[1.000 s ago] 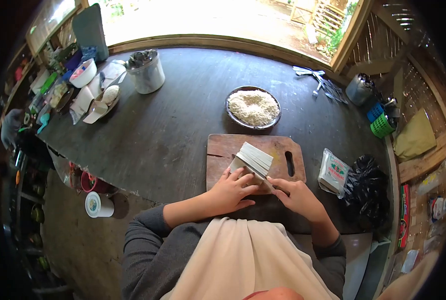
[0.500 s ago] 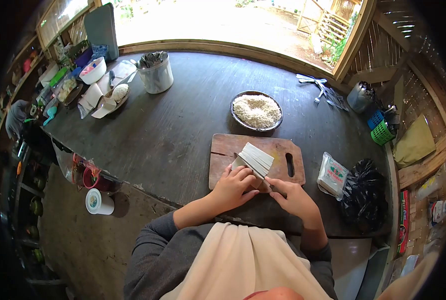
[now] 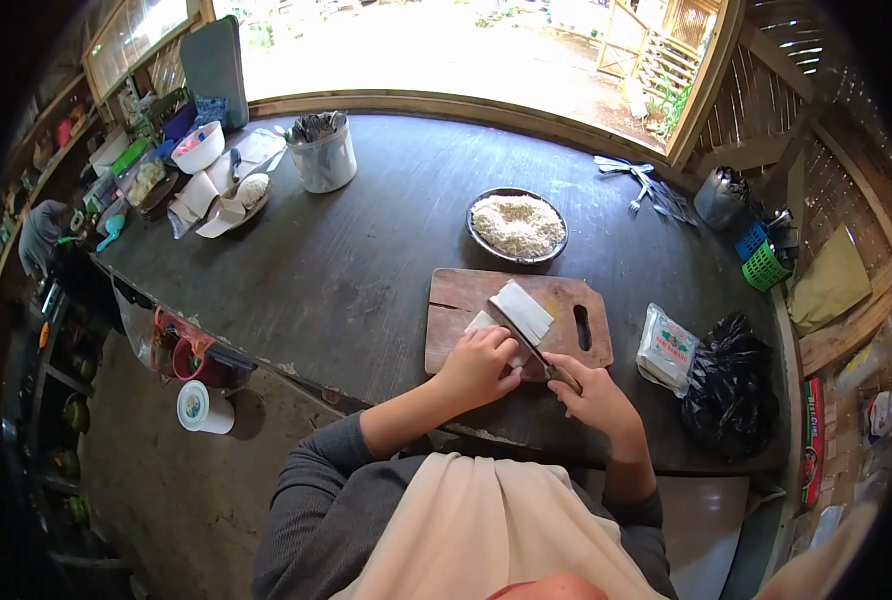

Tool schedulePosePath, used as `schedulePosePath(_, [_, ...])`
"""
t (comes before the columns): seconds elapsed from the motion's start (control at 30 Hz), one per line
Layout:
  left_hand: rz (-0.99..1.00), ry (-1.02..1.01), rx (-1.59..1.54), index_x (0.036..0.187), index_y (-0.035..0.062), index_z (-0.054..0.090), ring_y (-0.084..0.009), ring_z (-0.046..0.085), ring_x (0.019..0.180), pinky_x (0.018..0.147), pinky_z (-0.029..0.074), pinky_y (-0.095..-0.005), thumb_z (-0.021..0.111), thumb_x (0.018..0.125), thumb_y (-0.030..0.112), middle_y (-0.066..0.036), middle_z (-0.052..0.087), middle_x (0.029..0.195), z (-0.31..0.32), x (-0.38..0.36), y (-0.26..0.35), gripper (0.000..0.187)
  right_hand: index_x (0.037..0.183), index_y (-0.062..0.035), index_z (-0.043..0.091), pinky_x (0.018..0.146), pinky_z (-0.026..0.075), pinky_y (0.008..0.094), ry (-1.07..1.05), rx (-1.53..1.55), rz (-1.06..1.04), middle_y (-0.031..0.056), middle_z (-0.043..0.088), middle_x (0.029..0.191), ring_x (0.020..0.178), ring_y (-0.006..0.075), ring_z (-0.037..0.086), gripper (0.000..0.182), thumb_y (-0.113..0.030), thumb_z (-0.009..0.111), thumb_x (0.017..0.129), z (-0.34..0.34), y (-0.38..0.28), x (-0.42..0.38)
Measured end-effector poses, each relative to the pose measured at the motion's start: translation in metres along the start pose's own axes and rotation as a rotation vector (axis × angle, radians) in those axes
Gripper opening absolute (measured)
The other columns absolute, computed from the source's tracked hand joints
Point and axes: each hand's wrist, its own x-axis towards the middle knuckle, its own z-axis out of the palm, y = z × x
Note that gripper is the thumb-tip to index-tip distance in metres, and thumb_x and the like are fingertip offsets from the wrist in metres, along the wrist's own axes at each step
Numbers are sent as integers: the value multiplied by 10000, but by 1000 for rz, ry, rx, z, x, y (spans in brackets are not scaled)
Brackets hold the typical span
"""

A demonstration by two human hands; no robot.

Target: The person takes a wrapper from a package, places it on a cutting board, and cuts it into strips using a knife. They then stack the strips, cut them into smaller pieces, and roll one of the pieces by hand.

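Note:
My right hand [image 3: 599, 400] is closed around the handle of a knife [image 3: 528, 345]. Its dark blade runs slantwise across a stack of thin white sheets [image 3: 522, 311], which look like pastry wrappers cut into strips. Part of the stack lies right of the blade; a smaller part shows on the left. My left hand [image 3: 476, 365] presses its curled fingers on that left part, close beside the blade, and hides some of it. Underneath is a wooden cutting board [image 3: 451, 300] with a slot handle on its right.
Behind the board stands a bowl of pale crumbs [image 3: 518, 225]. A white packet [image 3: 666, 348] and a black plastic bag [image 3: 734, 390] lie to the right. Forks [image 3: 638, 190] lie at the back right. A utensil bucket [image 3: 324, 160] stands at the back left, near several containers.
The knife has shifted on the stack and more of its blade and handle shows. The strips right of the blade look closer together. My view has moved slightly.

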Motion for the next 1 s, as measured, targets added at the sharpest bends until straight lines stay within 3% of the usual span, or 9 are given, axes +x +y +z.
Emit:
schedulePosePath(0.2, [43, -11, 81, 1009, 62, 606, -344, 555, 1157, 950, 438, -512, 673, 807, 282, -149, 593, 1154, 2, 3, 6, 307, 1313, -115, 537, 587, 513, 332, 99, 8, 141, 156, 655, 716, 534, 186, 622, 429, -140, 639, 897, 0, -5, -7])
schedulePosePath(0.3, [20, -93, 114, 991, 64, 603, -348, 552, 1165, 936, 448, -513, 669, 807, 267, -153, 592, 1132, 5, 8, 4, 281, 1318, -102, 528, 614, 517, 331, 141, -30, 120, 169, 664, 773, 570, 197, 634, 442, -124, 640, 892, 3, -4, -11])
schedulePosePath(0.37, [32, -117, 78, 981, 64, 601, -347, 545, 1180, 920, 454, -511, 662, 818, 254, -148, 587, 1129, 8, 9, 1, 258, 1319, -94, 525, 625, 515, 325, 202, -6, -50, 180, 663, 835, 592, 189, 630, 449, -111, 643, 886, 9, 0, -15])
schedulePosePath(0.5, [90, -117, 160, 985, 76, 607, -344, 544, 1178, 906, 458, -500, 656, 824, 246, -142, 582, 1171, 1, 3, 4, 239, 1316, -87, 527, 629, 513, 320, 187, 59, -40, 171, 665, 874, 594, 177, 624, 452, -100, 644, 880, 13, -2, -23])
schedulePosePath(0.57, [145, -9, 72, 1018, 103, 621, -334, 548, 1164, 909, 453, -479, 648, 836, 219, -132, 574, 1215, -7, -3, -2, 218, 1316, -81, 525, 619, 510, 314, 102, 104, 53, 151, 669, 850, 593, 169, 623, 453, -105, 643, 879, 11, -9, -28])
schedulePosePath(0.67, [141, -63, 88, 1065, 141, 628, -327, 550, 1154, 933, 440, -460, 645, 845, 196, -127, 569, 1241, -19, -8, -16, 228, 1319, -81, 523, 598, 505, 304, 89, 91, 16, 124, 670, 832, 586, 152, 619, 451, -115, 638, 884, 10, 0, -32])
schedulePosePath(0.83, [130, -16, 195, 1000, 180, 679, -241, 585, 1048, 878, 448, -414, 646, 841, 173, -41, 623, 1126, -27, -1, -40, 163, 1296, -62, 530, 583, 503, 293, 84, 126, 61, 118, 668, 816, 570, 137, 611, 430, -131, 639, 886, 11, 0, -32])
schedulePosePath(1.0, [75, -57, 205, 971, 144, 684, -237, 600, 1008, 866, 463, -399, 632, 859, 165, -41, 633, 1062, -25, 9, -46, 124, 1269, -31, 531, 604, 504, 296, 97, 212, 166, 130, 661, 817, 598, 150, 615, 434, -150, 655, 871, 24, -1, -32])
